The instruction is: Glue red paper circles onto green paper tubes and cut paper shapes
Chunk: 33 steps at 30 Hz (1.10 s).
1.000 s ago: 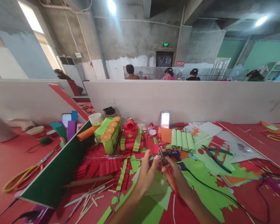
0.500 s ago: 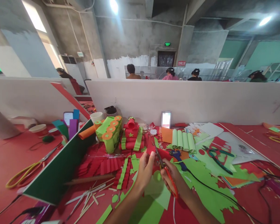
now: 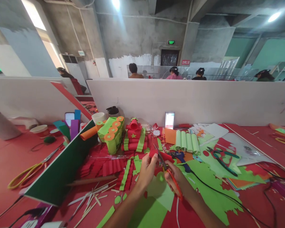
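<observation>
The left hand pinches red paper, seemingly light, bendy and easily creased, best held near its edge; just right of that pinch, rigid-looking scissors sit gripped by the handles in the right hand.

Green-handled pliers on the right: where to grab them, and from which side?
Probably both handles, from above on the right: the pliers lie flat, handles splayed rightward, jaws pointing left and away. Wrap a palm over the spread handles and squeeze them together. The right hand is occupied by scissors.
</observation>
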Each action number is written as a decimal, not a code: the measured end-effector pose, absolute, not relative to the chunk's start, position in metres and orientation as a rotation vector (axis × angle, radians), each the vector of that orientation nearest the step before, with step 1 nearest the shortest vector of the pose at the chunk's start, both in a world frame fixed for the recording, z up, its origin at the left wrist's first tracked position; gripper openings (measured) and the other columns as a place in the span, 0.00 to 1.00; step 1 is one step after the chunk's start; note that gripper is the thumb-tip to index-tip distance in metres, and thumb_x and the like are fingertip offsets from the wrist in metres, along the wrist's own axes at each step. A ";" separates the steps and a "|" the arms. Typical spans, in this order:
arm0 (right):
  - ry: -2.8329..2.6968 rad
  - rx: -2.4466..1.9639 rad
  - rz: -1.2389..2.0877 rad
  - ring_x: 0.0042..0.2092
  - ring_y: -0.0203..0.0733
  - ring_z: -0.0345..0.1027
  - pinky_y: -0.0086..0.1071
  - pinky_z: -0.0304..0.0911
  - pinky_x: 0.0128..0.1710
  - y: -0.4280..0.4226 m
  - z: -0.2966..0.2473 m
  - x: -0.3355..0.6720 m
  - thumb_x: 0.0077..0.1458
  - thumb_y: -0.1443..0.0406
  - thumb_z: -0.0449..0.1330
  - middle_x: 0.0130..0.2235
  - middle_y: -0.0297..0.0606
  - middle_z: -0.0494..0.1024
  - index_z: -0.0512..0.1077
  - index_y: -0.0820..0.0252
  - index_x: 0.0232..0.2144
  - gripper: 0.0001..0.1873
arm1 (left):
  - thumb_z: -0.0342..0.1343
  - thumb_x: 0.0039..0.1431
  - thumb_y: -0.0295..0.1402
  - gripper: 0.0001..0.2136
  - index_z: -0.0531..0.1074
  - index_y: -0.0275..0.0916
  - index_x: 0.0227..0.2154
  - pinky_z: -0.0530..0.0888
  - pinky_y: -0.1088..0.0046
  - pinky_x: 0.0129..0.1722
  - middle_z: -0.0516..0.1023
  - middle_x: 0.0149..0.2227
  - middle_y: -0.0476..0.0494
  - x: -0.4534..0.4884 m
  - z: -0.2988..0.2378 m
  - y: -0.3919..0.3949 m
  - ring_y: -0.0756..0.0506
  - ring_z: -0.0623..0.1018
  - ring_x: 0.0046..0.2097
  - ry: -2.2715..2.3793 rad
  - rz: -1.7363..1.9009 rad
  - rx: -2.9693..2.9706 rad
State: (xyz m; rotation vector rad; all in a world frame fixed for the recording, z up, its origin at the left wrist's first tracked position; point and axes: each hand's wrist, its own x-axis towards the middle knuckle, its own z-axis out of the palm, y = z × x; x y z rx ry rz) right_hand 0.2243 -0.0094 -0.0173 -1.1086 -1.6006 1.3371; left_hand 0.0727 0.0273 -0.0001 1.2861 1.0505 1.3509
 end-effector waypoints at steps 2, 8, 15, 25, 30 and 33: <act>-1.618 -1.118 1.321 0.19 0.29 0.50 0.23 0.49 0.16 -0.009 -0.017 0.226 0.52 0.36 0.53 0.23 0.24 0.57 0.62 0.59 0.52 0.39 | 0.53 0.60 0.46 0.18 0.64 0.38 0.23 0.65 0.75 0.29 0.66 0.24 0.51 0.072 0.001 0.028 0.50 0.66 0.27 1.052 1.322 1.259; -1.711 -1.100 1.215 0.22 0.31 0.48 0.24 0.49 0.20 -0.009 -0.005 0.229 0.55 0.38 0.52 0.24 0.26 0.59 0.66 0.60 0.49 0.35 | 0.57 0.55 0.44 0.15 0.67 0.37 0.24 0.67 0.75 0.29 0.67 0.23 0.51 0.070 0.007 0.029 0.50 0.70 0.26 0.962 1.270 1.110; -1.727 -1.056 1.211 0.23 0.31 0.49 0.25 0.50 0.23 -0.008 -0.002 0.230 0.56 0.39 0.53 0.26 0.29 0.65 0.66 0.61 0.49 0.34 | 0.59 0.51 0.45 0.16 0.67 0.37 0.21 0.67 0.75 0.27 0.69 0.21 0.51 0.071 0.012 0.031 0.51 0.69 0.24 0.953 1.263 1.043; -1.669 -1.079 1.251 0.21 0.30 0.47 0.25 0.48 0.20 -0.006 -0.006 0.230 0.57 0.42 0.55 0.24 0.27 0.62 0.67 0.59 0.45 0.29 | 0.58 0.53 0.42 0.14 0.67 0.37 0.21 0.66 0.76 0.27 0.68 0.21 0.51 0.069 0.015 0.031 0.52 0.68 0.24 0.970 1.253 1.093; -1.627 -1.125 1.289 0.19 0.28 0.45 0.24 0.45 0.18 -0.006 -0.006 0.230 0.55 0.42 0.57 0.22 0.25 0.58 0.66 0.59 0.43 0.28 | 0.57 0.54 0.42 0.14 0.66 0.38 0.21 0.65 0.75 0.27 0.67 0.21 0.51 0.068 0.017 0.030 0.51 0.67 0.25 0.992 1.234 1.091; -1.627 -1.127 1.293 0.19 0.28 0.45 0.24 0.44 0.17 -0.006 -0.005 0.230 0.54 0.42 0.59 0.23 0.25 0.58 0.66 0.59 0.39 0.27 | 0.57 0.54 0.41 0.14 0.66 0.38 0.21 0.65 0.75 0.28 0.67 0.21 0.51 0.067 0.019 0.030 0.51 0.67 0.25 0.990 1.222 1.100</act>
